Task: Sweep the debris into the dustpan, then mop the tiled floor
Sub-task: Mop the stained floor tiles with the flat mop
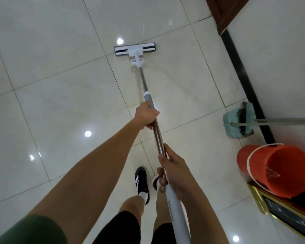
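Gleaming tiled floor [60,85] — mop [135,49], wall-side dustpan [236,120]

Bright glare spots on glossy floor [60,71]; warped edges

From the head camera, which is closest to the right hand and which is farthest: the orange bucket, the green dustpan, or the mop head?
Starting from the right hand on the mop handle:
1. Orange bucket, on its right, beside the wall.
2. Green dustpan, farther ahead on the right, against the dark baseboard.
3. Mop head, far ahead on the tiles, at the end of the pole.
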{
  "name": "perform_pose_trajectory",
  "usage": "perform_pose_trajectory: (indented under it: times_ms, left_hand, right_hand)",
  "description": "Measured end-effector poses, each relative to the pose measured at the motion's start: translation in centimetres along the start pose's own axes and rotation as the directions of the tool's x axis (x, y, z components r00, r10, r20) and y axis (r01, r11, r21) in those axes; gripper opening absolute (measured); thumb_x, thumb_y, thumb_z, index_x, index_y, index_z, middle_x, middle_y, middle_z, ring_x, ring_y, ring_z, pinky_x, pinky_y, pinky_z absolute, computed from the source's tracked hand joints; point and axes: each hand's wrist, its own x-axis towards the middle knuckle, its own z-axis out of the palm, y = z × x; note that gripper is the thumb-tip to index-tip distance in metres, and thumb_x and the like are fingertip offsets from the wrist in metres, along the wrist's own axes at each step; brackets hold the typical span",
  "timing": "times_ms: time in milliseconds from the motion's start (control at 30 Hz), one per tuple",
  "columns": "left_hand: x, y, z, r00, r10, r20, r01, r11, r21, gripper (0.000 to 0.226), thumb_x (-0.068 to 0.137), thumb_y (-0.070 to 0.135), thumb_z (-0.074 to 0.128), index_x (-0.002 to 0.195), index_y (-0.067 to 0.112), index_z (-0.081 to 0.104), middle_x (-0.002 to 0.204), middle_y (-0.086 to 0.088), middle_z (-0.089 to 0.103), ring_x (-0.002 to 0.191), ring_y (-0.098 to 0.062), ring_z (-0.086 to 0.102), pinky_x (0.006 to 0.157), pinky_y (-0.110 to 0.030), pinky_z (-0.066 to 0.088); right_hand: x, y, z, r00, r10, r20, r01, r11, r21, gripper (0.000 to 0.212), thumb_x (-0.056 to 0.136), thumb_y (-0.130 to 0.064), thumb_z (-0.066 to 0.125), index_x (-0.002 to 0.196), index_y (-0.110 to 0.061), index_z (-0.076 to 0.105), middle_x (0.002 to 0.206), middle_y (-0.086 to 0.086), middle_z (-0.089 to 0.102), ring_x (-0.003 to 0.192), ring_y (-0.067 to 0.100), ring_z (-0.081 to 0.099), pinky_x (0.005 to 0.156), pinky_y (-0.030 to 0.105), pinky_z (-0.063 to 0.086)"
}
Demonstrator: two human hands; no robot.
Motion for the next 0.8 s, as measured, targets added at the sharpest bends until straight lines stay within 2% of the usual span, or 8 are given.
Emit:
perform_pose_trajectory:
  times_ms: [133,200,333,433,600,633,733,800]
  left_hand:
    - [4.0,4.3,-2.3,1.0,-0.019,-0.009,0.019,1.0,0.009,0.031,0.094,0.013,0.063,0.119,0.022,0.047,0.108,-0.019,0.059,0.068,-0.036,0.071,0.043,-0.033,0.056]
    - [6.1,6.4,-3.2,0.999,-0.025,-0.02,0.025,1.0,0.0,0.031,0.094,0.012,0.063,0.112,0.024,0.04,0.11,-0.02,0.059,0.072,-0.036,0.071,0.044,-0.034,0.057]
    - [10.1,10.4,-4.8,0.999,-0.032,-0.035,0.032,0.999,0.007,0.038,0.094,0.013,0.065,0.128,0.012,0.049,0.11,-0.02,0.061,0.074,-0.035,0.072,0.05,-0.043,0.062]
    - [12.4,12.3,-5.8,0.998,-0.049,-0.04,0.049,0.999,-0.007,0.043,0.093,0.014,0.066,0.132,0.009,0.049,0.104,-0.018,0.064,0.072,-0.035,0.073,0.053,-0.047,0.062]
    - [15.4,14.5,-8.7,0.993,-0.104,-0.055,0.098,0.989,-0.11,0.063,0.09,0.013,0.068,0.147,0.012,0.041,0.104,-0.013,0.064,0.079,-0.031,0.072,0.05,-0.039,0.061]
    - [15.8,14.9,-9.3,0.991,-0.125,-0.046,0.118,0.984,-0.134,0.061,0.09,0.013,0.067,0.146,0.012,0.042,0.103,-0.013,0.065,0.078,-0.03,0.072,0.047,-0.036,0.059]
    - [17.0,15.4,-11.0,0.982,-0.188,-0.034,0.179,0.966,-0.187,0.033,0.089,0.014,0.068,0.117,0.002,0.057,0.096,-0.014,0.069,0.07,-0.026,0.07,0.04,-0.031,0.054]
    - [17.4,15.5,-12.0,0.981,-0.191,-0.015,0.185,0.965,-0.186,0.027,0.088,0.015,0.069,0.109,0.002,0.057,0.091,-0.015,0.068,0.067,-0.027,0.07,0.041,-0.032,0.054]
  right_hand:
    - [3.6,-5.5,0.9,0.999,-0.034,-0.012,0.033,0.998,-0.061,0.04,0.103,-0.031,0.049,0.142,-0.036,0.046,0.079,0.009,0.055,0.054,0.012,0.05,0.053,0.028,0.049]
    - [5.4,-8.3,1.0,1.0,-0.017,-0.005,0.016,0.996,-0.086,0.04,0.102,-0.032,0.049,0.142,-0.035,0.046,0.086,0.011,0.055,0.058,0.013,0.052,0.056,0.029,0.051]
    - [8.5,-13.7,0.7,1.0,0.019,0.013,-0.018,0.997,-0.081,0.042,0.102,-0.031,0.05,0.143,-0.039,0.044,0.079,0.011,0.053,0.052,0.014,0.048,0.047,0.025,0.046]
    - [9.6,-16.7,1.3,1.0,0.017,0.005,-0.017,0.997,-0.079,0.047,0.102,-0.029,0.049,0.145,-0.047,0.039,0.072,0.008,0.052,0.046,0.015,0.045,0.047,0.026,0.043]
    - [11.2,-21.1,3.7,0.999,-0.009,-0.05,-0.001,0.98,-0.199,0.049,0.102,-0.027,0.046,0.146,-0.046,0.036,0.074,0.008,0.054,0.046,0.013,0.046,0.046,0.026,0.043]
    - [11.3,-21.6,4.4,0.997,-0.002,-0.073,-0.013,0.979,-0.204,0.048,0.102,-0.027,0.046,0.145,-0.047,0.037,0.074,0.007,0.054,0.045,0.012,0.046,0.045,0.024,0.042]
    - [11.6,-22.2,6.5,0.989,-0.057,-0.134,0.013,0.952,-0.304,0.048,0.102,-0.03,0.046,0.147,-0.045,0.035,0.073,0.002,0.056,0.046,0.009,0.048,0.041,0.02,0.041]
    - [11.3,-22.0,7.6,0.979,-0.149,-0.138,0.076,0.898,-0.433,0.051,0.103,-0.034,0.045,0.151,-0.039,0.032,0.079,-0.007,0.053,0.056,0.005,0.05,0.052,0.017,0.043]
